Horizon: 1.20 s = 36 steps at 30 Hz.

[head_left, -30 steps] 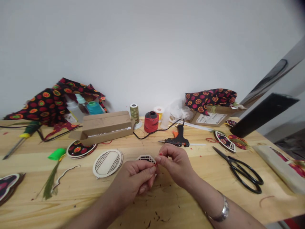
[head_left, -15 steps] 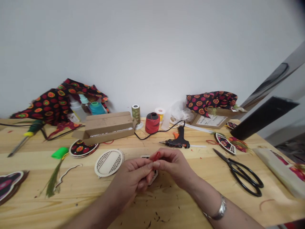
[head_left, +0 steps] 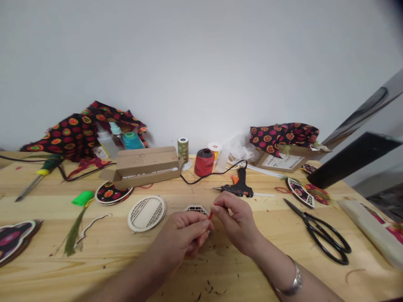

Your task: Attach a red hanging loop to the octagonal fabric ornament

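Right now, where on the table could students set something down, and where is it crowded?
Apart from small specks, bare wood shows on the table between the right hand and the scissors, and between the round wooden piece and the left forearm. It is crowded toward the wall, with the cardboard box, red thread spool and glue gun.

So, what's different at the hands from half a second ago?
The right hand has drawn slightly rightward, away from the left hand; the red cord, looped up before, now shows as a short strand between them. The lattice piece has turned in the left. Glue gun and scissors stayed put.
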Each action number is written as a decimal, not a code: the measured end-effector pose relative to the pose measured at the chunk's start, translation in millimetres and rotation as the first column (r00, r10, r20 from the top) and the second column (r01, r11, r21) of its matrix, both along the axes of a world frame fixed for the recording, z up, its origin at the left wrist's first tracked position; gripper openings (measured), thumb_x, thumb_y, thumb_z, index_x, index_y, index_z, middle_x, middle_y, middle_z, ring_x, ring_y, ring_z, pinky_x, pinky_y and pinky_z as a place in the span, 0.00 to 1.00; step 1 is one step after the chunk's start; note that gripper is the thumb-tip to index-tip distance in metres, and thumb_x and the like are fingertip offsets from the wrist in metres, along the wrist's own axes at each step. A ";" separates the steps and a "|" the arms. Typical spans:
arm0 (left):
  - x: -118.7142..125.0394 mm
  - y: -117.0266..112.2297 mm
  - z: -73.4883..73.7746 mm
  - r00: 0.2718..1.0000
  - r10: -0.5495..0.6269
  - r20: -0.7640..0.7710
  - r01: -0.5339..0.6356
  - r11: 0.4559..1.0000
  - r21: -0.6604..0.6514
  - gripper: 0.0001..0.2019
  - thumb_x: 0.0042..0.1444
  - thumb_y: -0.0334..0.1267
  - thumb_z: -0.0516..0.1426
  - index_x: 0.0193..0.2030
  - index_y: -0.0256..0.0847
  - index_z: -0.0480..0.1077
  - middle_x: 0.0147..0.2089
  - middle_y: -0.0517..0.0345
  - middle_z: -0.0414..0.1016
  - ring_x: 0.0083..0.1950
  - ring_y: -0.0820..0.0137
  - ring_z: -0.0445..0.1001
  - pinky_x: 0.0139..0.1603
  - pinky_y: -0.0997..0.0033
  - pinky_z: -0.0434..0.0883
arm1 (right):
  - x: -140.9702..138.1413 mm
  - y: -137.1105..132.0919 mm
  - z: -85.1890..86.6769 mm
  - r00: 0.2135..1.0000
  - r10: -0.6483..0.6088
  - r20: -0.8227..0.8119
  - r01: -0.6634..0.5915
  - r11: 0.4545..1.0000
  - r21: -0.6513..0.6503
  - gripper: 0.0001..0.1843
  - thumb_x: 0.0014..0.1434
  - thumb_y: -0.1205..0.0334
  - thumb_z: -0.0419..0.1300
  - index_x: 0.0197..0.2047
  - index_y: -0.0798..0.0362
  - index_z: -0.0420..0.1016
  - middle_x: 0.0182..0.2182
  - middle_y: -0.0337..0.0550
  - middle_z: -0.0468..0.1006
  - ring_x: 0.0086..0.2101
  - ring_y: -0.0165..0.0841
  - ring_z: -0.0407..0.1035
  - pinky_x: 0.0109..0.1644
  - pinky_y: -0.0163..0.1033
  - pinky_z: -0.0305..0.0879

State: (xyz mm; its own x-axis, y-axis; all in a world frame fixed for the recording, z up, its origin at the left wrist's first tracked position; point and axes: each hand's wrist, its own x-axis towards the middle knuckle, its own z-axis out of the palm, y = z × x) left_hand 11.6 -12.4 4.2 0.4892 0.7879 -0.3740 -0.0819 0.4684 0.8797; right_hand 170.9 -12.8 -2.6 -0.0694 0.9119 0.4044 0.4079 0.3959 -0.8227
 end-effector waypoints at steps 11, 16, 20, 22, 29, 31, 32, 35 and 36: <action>-1.9 0.0 -0.2 1.000 -0.012 -0.010 0.011 0.999 -0.050 0.11 0.47 0.43 0.61 0.26 0.35 0.73 0.16 0.66 0.61 0.17 0.82 0.50 0.18 0.78 0.43 | 4.1 -0.9 -3.8 0.924 -0.179 0.339 0.069 0.948 0.311 0.18 0.61 0.70 0.48 0.19 0.52 0.54 0.19 0.34 0.55 0.21 0.27 0.52 0.26 0.35 0.48; -2.2 0.9 4.0 0.999 0.023 0.037 -0.020 0.998 -0.065 0.11 0.47 0.43 0.61 0.26 0.34 0.73 0.16 0.66 0.61 0.17 0.82 0.49 0.18 0.78 0.42 | 10.4 4.8 -0.8 0.983 -0.158 0.089 0.145 0.980 0.136 0.20 0.64 0.60 0.47 0.22 0.54 0.67 0.20 0.37 0.64 0.24 0.28 0.60 0.30 0.34 0.55; -2.0 0.6 4.6 0.997 0.024 0.076 -0.022 0.999 -0.024 0.11 0.49 0.42 0.60 0.26 0.35 0.73 0.15 0.67 0.59 0.16 0.82 0.47 0.18 0.77 0.41 | 5.0 4.5 2.7 0.953 0.119 -0.280 -0.188 0.954 -0.234 0.15 0.57 0.50 0.57 0.30 0.53 0.73 0.22 0.38 0.69 0.24 0.29 0.65 0.29 0.35 0.61; -2.1 -0.3 3.8 0.998 0.019 0.062 -0.017 1.000 -0.021 0.10 0.49 0.41 0.60 0.26 0.35 0.73 0.16 0.67 0.59 0.17 0.82 0.47 0.19 0.77 0.41 | 0.8 3.4 3.8 0.888 0.157 -0.432 -0.313 0.895 -0.317 0.14 0.49 0.50 0.64 0.29 0.53 0.72 0.22 0.37 0.70 0.23 0.29 0.66 0.28 0.35 0.62; -3.5 -0.7 0.4 1.000 -0.010 0.023 0.011 1.000 -0.007 0.10 0.51 0.40 0.59 0.28 0.34 0.74 0.16 0.65 0.63 0.16 0.83 0.48 0.19 0.77 0.40 | -0.5 1.1 4.9 0.956 0.078 -0.282 -0.155 0.953 -0.261 0.08 0.48 0.62 0.63 0.21 0.54 0.70 0.20 0.36 0.69 0.23 0.27 0.61 0.28 0.34 0.58; -3.8 -0.2 1.0 0.998 -0.027 0.056 0.028 0.999 -0.020 0.10 0.52 0.40 0.59 0.28 0.33 0.74 0.18 0.63 0.67 0.16 0.84 0.48 0.19 0.77 0.40 | 0.2 0.6 5.0 0.963 0.078 -0.256 -0.148 0.953 -0.265 0.07 0.48 0.63 0.62 0.21 0.54 0.70 0.20 0.36 0.69 0.23 0.27 0.61 0.28 0.34 0.58; -3.9 -0.1 1.6 0.997 -0.035 0.071 0.037 0.999 -0.030 0.10 0.52 0.40 0.59 0.29 0.33 0.74 0.19 0.61 0.69 0.16 0.84 0.48 0.19 0.77 0.40 | 0.4 0.4 5.2 0.964 0.078 -0.253 -0.147 0.952 -0.267 0.07 0.48 0.63 0.62 0.21 0.54 0.70 0.20 0.36 0.69 0.23 0.27 0.61 0.28 0.33 0.58; -4.0 0.3 4.2 0.994 -0.044 0.099 0.049 0.998 -0.043 0.10 0.53 0.39 0.58 0.29 0.32 0.74 0.23 0.54 0.75 0.16 0.84 0.49 0.18 0.77 0.40 | 0.5 0.6 5.3 0.964 0.065 -0.256 -0.136 0.952 -0.272 0.08 0.49 0.63 0.61 0.21 0.54 0.69 0.19 0.35 0.68 0.23 0.27 0.60 0.28 0.33 0.58; -3.9 0.4 4.9 0.993 -0.044 0.105 0.048 0.998 -0.039 0.11 0.54 0.39 0.58 0.30 0.32 0.75 0.24 0.52 0.76 0.15 0.85 0.49 0.18 0.77 0.39 | 0.6 0.9 5.4 0.963 0.057 -0.264 -0.133 0.951 -0.278 0.08 0.49 0.63 0.61 0.21 0.54 0.69 0.19 0.35 0.68 0.23 0.27 0.60 0.28 0.33 0.58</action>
State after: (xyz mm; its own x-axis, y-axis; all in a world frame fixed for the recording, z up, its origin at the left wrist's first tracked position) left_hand 7.7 -12.0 9.2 0.5625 0.7486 -0.3511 -0.1499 0.5099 0.8471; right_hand 171.5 -11.9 2.8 -0.0926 0.9861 0.1382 0.1465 0.1508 -0.9777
